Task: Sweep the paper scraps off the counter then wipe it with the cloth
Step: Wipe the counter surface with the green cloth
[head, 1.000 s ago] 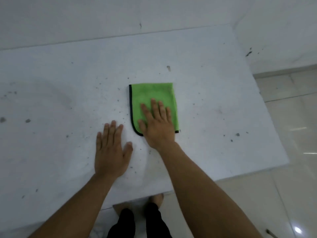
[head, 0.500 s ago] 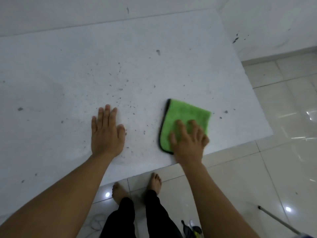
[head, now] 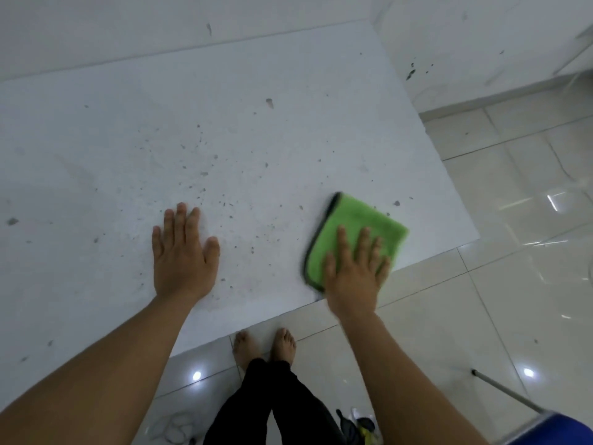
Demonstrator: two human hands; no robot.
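Near the worktop's (head: 288, 75) front right corner, the cloth (head: 356, 229) now lies under the right hand (head: 354, 277), tilted with one corner pointing toward the right edge. A second ago it lay square in the middle of the slab; half a second ago it was already close to this corner, so the stroke has run rightward and toward the person and looks to be nearly spent. That reads as the wiping step well under way, with the scraps stage apparently over: no paper pieces show on the surface, only small dark specks (head: 205, 175) scattered across the middle, which the cloth has passed without lifting and which may be marks in the stone. The left part of the slab seems not yet wiped in these views. The right hand is flat, fingers spread, palm pressing on the cloth's near half, its heel at the front edge; it pins the cloth down and does not pinch it. The left hand (head: 183, 252) lies flat on the bare worktop, fingers close together and thumb out, holding nothing, well apart from the cloth, and has kept much the same place throughout, likely as a brace.
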